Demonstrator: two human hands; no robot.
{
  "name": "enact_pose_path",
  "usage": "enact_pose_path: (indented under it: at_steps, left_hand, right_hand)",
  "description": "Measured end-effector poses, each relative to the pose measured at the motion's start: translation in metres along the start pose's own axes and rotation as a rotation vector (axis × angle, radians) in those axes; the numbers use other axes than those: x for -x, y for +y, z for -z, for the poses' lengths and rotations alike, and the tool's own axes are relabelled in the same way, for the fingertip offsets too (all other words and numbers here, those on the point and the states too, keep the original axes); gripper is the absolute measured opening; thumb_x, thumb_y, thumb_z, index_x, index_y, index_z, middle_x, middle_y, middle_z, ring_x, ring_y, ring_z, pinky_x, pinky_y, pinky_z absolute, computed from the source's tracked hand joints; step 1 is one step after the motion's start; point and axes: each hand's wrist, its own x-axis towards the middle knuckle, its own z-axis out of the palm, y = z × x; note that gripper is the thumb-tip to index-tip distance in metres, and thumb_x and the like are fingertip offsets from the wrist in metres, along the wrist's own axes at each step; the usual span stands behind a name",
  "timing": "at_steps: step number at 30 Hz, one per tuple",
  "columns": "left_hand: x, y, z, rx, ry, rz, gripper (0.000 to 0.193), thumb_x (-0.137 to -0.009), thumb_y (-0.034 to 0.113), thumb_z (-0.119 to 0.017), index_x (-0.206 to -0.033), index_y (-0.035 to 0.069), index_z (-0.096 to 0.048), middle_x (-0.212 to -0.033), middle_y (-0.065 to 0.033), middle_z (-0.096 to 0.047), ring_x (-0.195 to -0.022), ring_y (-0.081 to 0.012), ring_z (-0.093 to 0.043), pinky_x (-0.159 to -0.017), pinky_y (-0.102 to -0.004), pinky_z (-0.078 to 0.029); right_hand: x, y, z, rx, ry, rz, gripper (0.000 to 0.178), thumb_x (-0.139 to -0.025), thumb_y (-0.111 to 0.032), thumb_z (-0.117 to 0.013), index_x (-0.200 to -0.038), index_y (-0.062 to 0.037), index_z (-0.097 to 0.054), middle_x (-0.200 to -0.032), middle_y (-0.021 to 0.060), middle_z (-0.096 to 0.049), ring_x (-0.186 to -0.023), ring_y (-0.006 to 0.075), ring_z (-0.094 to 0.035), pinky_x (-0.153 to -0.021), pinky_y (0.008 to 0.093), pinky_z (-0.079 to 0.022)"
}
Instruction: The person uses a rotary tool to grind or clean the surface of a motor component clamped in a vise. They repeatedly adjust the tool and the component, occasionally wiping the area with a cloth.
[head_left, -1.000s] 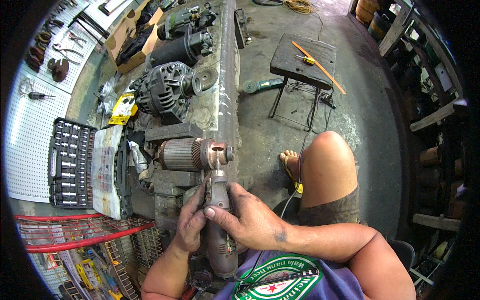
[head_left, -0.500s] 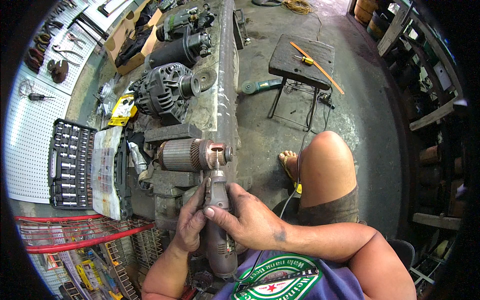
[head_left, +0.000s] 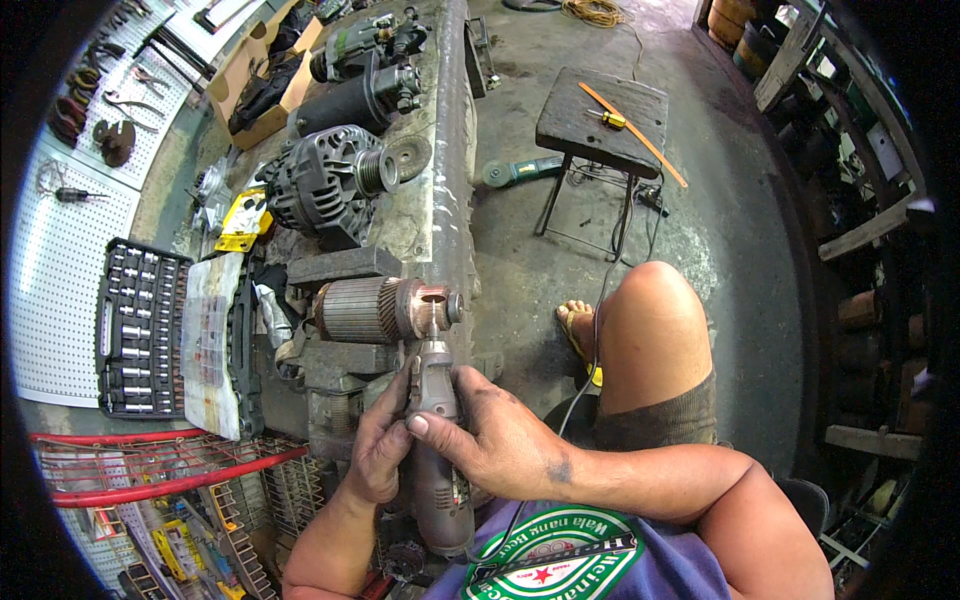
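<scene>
1. A grimy grey metal workbench [head_left: 440,215] runs up the middle of the view; to its right lies a stained concrete floor [head_left: 730,210], and to its left a white pegboard wall [head_left: 60,270] hung with hand tools.
2. One copper-wound motor armature [head_left: 385,308] lies across a dark vice [head_left: 345,365] at the bench edge.
3. One grey handheld rotary tool [head_left: 437,440] points up at the armature's copper end, its tip touching it.
4. The left hand [head_left: 378,450] has its fingers curled around the tool's body from the left.
5. The right hand [head_left: 490,435] clamps the tool from the right, thumb pressed on top.
6. One ribbed grey alternator [head_left: 320,185] sits farther up the bench, with two dark motors [head_left: 365,95] beyond it.
7. One open black socket set case [head_left: 140,330] lies at the left.
8. One small dark stool [head_left: 600,125] stands on the floor, carrying one orange strip [head_left: 640,125].
</scene>
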Motion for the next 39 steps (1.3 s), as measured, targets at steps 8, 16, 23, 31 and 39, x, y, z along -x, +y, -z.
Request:
enact_pose_path:
  at_steps: [8, 16, 23, 31, 39]
  left_hand:
    - [0.0006, 0.0017, -0.0013, 0.044, -0.015, 0.017, 0.094, -0.105, 0.056, -0.062, -0.166, -0.009, -0.032, -0.154, -0.0186, -0.057, -0.141, -0.0253, -0.055, -0.122, -0.0382, -0.038]
    - [0.0005, 0.0001, 0.0012, 0.011, -0.009, 0.004, 0.093, -0.105, 0.056, -0.062, -0.166, -0.008, -0.033, -0.153, -0.0185, -0.058, -0.140, -0.0257, -0.056, -0.121, -0.0382, -0.040]
    - [0.0024, -0.0002, 0.0010, 0.049, -0.003, 0.039, 0.093, -0.104, 0.056, -0.062, -0.166, -0.007, -0.034, -0.152, -0.0181, -0.058, -0.139, -0.0252, -0.057, -0.120, -0.0382, -0.041]
    - [0.0022, -0.0002, 0.0010, 0.068, 0.005, 0.018, 0.091, -0.105, 0.054, -0.063, -0.166, -0.007, -0.034, -0.152, -0.0173, -0.059, -0.138, -0.0247, -0.057, -0.120, -0.0382, -0.041]
    - [0.0029, -0.0001, 0.0017, 0.072, 0.017, 0.015, 0.089, -0.105, 0.051, -0.063, -0.166, -0.007, -0.035, -0.150, -0.0167, -0.060, -0.137, -0.0241, -0.057, -0.119, -0.0380, -0.041]
  right_hand:
    - [0.0000, -0.0001, 0.0005, 0.010, -0.004, -0.005, 0.064, -0.106, -0.046, -0.068, -0.122, 0.0138, -0.051, -0.097, 0.0361, -0.073, -0.096, 0.0489, -0.076, -0.083, 0.0509, -0.060]
    - [-0.0004, -0.0049, 0.0018, -0.005, -0.015, -0.021, 0.063, -0.105, -0.045, -0.070, -0.121, 0.0139, -0.052, -0.099, 0.0361, -0.072, -0.097, 0.0484, -0.076, -0.083, 0.0503, -0.060]
    - [-0.0020, -0.0059, 0.0013, 0.005, -0.014, -0.007, 0.062, -0.106, -0.045, -0.069, -0.119, 0.0139, -0.053, -0.100, 0.0365, -0.072, -0.099, 0.0488, -0.076, -0.084, 0.0505, -0.060]
    - [-0.0025, -0.0081, 0.0013, 0.004, -0.029, -0.027, 0.063, -0.106, -0.045, -0.068, -0.118, 0.0140, -0.053, -0.099, 0.0365, -0.072, -0.100, 0.0486, -0.076, -0.085, 0.0505, -0.060]
    - [-0.0037, -0.0074, 0.0005, 0.013, -0.025, -0.022, 0.064, -0.106, -0.047, -0.068, -0.118, 0.0141, -0.053, -0.099, 0.0363, -0.072, -0.099, 0.0484, -0.076, -0.084, 0.0503, -0.060]
